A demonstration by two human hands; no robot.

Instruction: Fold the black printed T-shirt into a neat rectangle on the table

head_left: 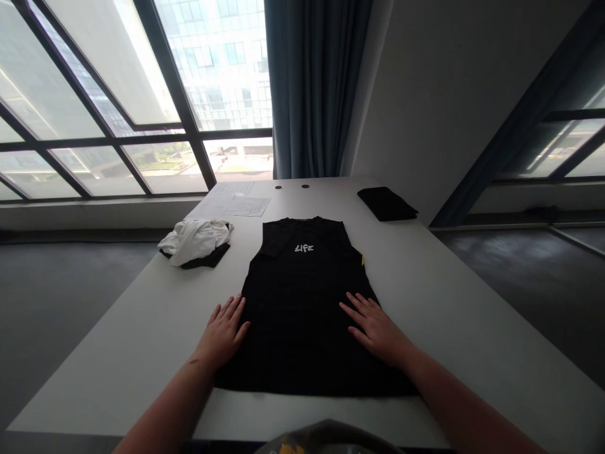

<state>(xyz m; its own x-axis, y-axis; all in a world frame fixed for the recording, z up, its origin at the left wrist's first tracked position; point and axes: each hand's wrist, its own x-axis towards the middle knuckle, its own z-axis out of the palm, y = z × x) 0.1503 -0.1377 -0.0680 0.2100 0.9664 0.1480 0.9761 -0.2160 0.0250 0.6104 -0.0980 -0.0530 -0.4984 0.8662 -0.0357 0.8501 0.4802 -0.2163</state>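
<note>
A black sleeveless-looking shirt (pixel 302 302) lies spread flat on the white table, its neck end away from me and its hem towards me. Small white lettering shows near the neck, and a bit of yellow sticks out at its right edge. My left hand (pixel 223 331) rests open at the shirt's left edge, fingers stretched forward, the thumb on the cloth. On the right side of the cloth, my right hand (pixel 371 325) lies flat with its fingers spread. Neither hand grips anything.
White and black crumpled clothes (pixel 201 239) lie at the table's left edge. A folded black cloth (pixel 387 203) sits at the back right. Sheets of paper (pixel 246 206) are at the back left of the table (pixel 472 334). Behind hang blue curtains (pixel 314 88) beside windows.
</note>
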